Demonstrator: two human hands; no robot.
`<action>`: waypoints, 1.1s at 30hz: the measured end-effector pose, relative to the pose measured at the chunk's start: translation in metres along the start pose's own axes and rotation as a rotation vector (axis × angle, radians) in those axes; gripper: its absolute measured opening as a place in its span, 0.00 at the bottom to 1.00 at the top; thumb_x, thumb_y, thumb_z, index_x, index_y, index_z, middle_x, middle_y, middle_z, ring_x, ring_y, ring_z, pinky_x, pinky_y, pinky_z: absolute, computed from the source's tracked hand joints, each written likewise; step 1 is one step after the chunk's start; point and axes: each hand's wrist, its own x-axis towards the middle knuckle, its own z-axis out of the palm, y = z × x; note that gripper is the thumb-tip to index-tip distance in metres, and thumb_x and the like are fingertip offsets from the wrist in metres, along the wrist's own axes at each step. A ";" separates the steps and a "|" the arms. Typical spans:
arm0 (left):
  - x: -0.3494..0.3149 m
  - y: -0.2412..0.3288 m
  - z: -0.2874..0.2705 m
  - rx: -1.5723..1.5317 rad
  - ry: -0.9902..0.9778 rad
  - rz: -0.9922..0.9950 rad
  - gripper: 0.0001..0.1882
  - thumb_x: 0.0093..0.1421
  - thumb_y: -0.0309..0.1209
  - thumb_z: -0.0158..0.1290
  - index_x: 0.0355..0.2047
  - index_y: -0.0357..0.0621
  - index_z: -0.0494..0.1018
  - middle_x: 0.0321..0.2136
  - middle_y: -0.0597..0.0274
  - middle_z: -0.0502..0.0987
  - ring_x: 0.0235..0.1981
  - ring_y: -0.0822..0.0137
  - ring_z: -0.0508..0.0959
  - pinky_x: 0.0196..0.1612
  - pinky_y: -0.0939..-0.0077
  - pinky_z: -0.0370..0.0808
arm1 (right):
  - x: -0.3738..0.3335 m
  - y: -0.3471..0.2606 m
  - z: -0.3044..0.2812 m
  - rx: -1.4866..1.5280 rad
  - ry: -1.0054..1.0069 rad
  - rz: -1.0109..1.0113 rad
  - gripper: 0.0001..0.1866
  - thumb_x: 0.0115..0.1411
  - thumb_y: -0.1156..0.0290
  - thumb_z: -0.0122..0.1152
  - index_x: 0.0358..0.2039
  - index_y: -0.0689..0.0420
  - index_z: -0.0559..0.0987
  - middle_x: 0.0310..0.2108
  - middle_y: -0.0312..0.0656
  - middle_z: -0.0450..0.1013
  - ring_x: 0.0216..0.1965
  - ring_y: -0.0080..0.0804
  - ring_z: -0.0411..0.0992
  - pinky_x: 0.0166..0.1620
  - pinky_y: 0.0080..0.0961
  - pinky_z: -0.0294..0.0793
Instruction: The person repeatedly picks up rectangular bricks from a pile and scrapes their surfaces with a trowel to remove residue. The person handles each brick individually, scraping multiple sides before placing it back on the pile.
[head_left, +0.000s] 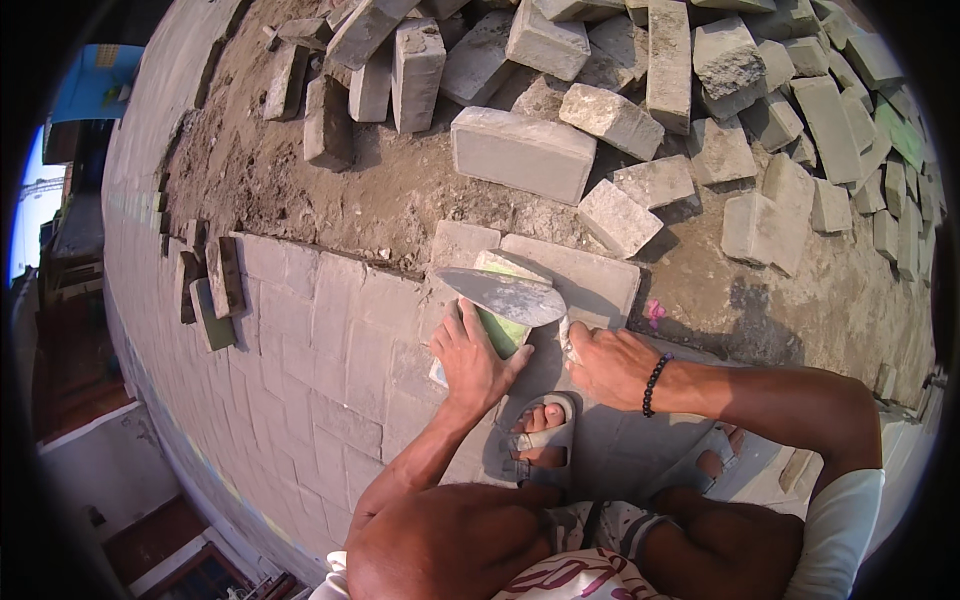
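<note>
My right hand point(612, 366) is closed round the handle of a trowel point(515, 297). Its grey, mortar-smeared blade points left and lies across a paving brick with a green-painted face point(504, 334). My left hand point(470, 358) grips that brick from its near left side, fingers along one edge and thumb at the other. Part of the brick is hidden under the blade and my fingers. Both hands are just above the laid pavers point(590, 275), in front of my sandalled foot point(542, 432).
A heap of loose grey bricks point(720, 65) covers the far side and right, on bare soil point(270, 175). Laid paving point(310, 340) spreads to the left, with a few loose bricks point(224, 275) on it. A pink scrap point(655, 313) lies near my right hand.
</note>
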 end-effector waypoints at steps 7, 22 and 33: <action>0.001 0.005 0.001 -0.029 -0.004 -0.049 0.61 0.43 0.49 0.69 0.66 0.28 0.46 0.61 0.32 0.55 0.59 0.38 0.59 0.60 0.45 0.53 | 0.021 -0.008 -0.034 0.074 0.168 0.023 0.15 0.60 0.69 0.54 0.37 0.70 0.66 0.24 0.66 0.74 0.31 0.66 0.75 0.36 0.52 0.76; 0.043 0.016 -0.019 -0.202 -0.124 0.041 0.64 0.36 0.40 0.70 0.67 0.29 0.44 0.57 0.31 0.57 0.56 0.36 0.61 0.61 0.47 0.58 | -0.015 0.048 -0.043 0.230 0.212 0.063 0.23 0.57 0.62 0.60 0.44 0.68 0.72 0.33 0.60 0.76 0.37 0.60 0.75 0.41 0.43 0.72; 0.031 0.001 -0.082 -1.211 -0.214 0.176 0.67 0.29 0.36 0.74 0.67 0.28 0.47 0.62 0.43 0.60 0.65 0.53 0.60 0.68 0.60 0.55 | -0.093 0.004 -0.054 0.052 0.379 -0.239 0.14 0.56 0.66 0.61 0.36 0.62 0.71 0.24 0.56 0.73 0.29 0.56 0.76 0.32 0.45 0.75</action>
